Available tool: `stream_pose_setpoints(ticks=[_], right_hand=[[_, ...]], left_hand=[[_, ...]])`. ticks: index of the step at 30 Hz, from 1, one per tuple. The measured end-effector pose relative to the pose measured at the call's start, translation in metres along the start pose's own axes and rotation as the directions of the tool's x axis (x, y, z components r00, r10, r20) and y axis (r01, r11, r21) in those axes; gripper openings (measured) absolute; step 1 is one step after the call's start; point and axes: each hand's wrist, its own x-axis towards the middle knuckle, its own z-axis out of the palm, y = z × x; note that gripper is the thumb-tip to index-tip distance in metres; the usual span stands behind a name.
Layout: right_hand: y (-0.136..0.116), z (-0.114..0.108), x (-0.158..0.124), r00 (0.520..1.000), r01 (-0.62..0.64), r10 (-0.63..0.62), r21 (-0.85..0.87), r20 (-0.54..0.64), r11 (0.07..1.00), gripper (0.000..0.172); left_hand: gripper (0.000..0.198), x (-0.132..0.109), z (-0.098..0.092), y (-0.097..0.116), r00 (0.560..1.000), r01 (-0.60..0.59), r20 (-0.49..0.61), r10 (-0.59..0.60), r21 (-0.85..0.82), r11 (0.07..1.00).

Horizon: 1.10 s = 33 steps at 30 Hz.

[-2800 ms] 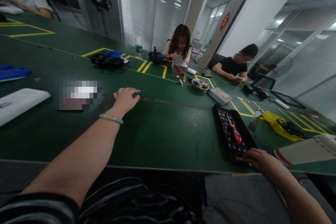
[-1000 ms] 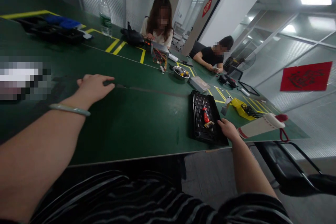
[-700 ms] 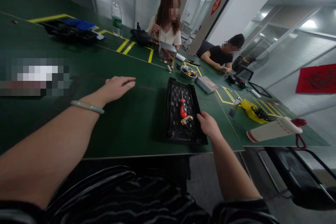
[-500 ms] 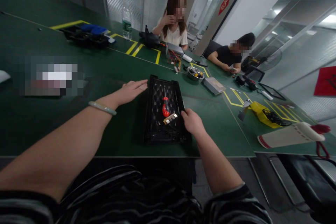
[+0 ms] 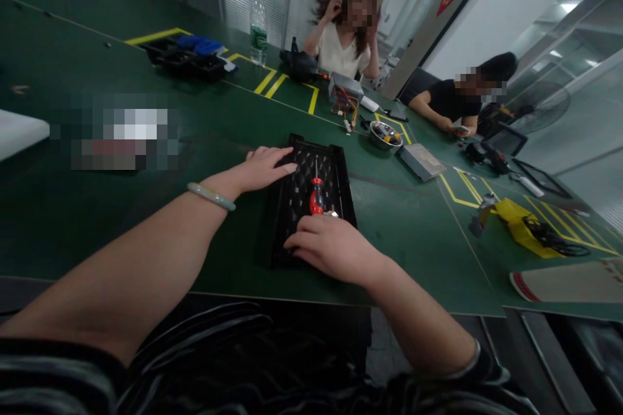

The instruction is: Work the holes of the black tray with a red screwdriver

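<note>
A black plastic tray [image 5: 298,191] lies on the green table [image 5: 403,220] right in front of me. A red-handled screwdriver [image 5: 317,194] lies in it. My left hand [image 5: 265,167] rests flat on the tray's left rim with the fingers stretched out; a pale bangle sits on that wrist. My right hand [image 5: 331,248] lies over the near part of the tray, just below the screwdriver handle. Its fingers are curled down into the tray, and what lies under them is hidden.
Across the table sit two other people. Near them are a water bottle [image 5: 257,29], a metal box with coloured wires [image 5: 344,92], a metal bowl [image 5: 385,135] and a grey box [image 5: 421,161]. A black tray with blue items [image 5: 187,55] stands far left, a yellow object [image 5: 523,227] right.
My right hand has pulled the black tray from the right end of the table to the spot in front of me. It now lies over the tray. My left hand has come onto the left rim.
</note>
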Motion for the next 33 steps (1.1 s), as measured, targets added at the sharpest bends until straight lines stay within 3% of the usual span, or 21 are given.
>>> stream_pose_setpoints(ticks=[3, 6, 9, 11, 14, 16, 18, 23, 27, 33], right_hand=[[-0.006, 0.005, 0.009, 0.962, 0.247, -0.241, -0.033, 0.127, 0.968, 0.027], [-0.004, 0.010, 0.016, 0.945, 0.284, -0.276, -0.024, 0.175, 0.958, 0.022], [-0.003, 0.008, 0.016, 0.945, 0.295, -0.289, -0.018, 0.155, 0.955, 0.019], [-0.001, 0.002, 0.011, 0.962, 0.258, -0.258, 0.005, 0.094, 0.966, 0.019], [0.014, -0.009, 0.003, 0.994, 0.099, -0.099, 0.004, -0.040, 0.995, 0.020], [0.032, -0.014, -0.002, 0.990, -0.081, 0.079, -0.020, -0.115, 0.996, 0.017], [0.052, -0.016, -0.006, 0.968, -0.219, 0.214, -0.025, -0.133, 0.975, 0.015], [0.082, -0.007, -0.015, 0.972, -0.221, 0.222, 0.018, -0.080, 0.975, 0.016], [0.079, -0.004, -0.018, 0.977, -0.198, 0.201, 0.044, -0.076, 0.979, 0.015], [0.069, 0.000, -0.013, 0.962, -0.251, 0.252, 0.023, -0.105, 0.968, 0.016]], left_hand=[[0.084, 0.000, -0.001, -0.002, 1.000, -0.011, -0.010, 0.011, 0.005, 1.000], [0.078, -0.004, -0.007, 0.004, 0.998, -0.041, -0.045, 0.042, 0.017, 0.999], [0.064, -0.012, -0.012, 0.020, 0.983, -0.157, -0.092, 0.161, 0.044, 0.987], [0.051, -0.019, -0.011, 0.036, 0.936, -0.336, -0.083, 0.341, 0.071, 0.939], [0.038, -0.030, -0.004, 0.060, 0.831, -0.556, 0.061, 0.553, 0.063, 0.829], [0.032, -0.037, -0.001, 0.072, 0.803, -0.596, 0.063, 0.592, 0.077, 0.799], [0.024, -0.042, 0.000, 0.079, 0.808, -0.588, 0.029, 0.589, 0.107, 0.802], [0.023, -0.059, 0.001, 0.093, 0.732, -0.680, 0.116, 0.671, 0.187, 0.709], [0.031, -0.070, 0.009, 0.104, 0.759, -0.634, 0.126, 0.638, 0.363, 0.683], [0.016, -0.071, 0.009, 0.112, 0.751, -0.634, 0.120, 0.649, 0.408, 0.657]])
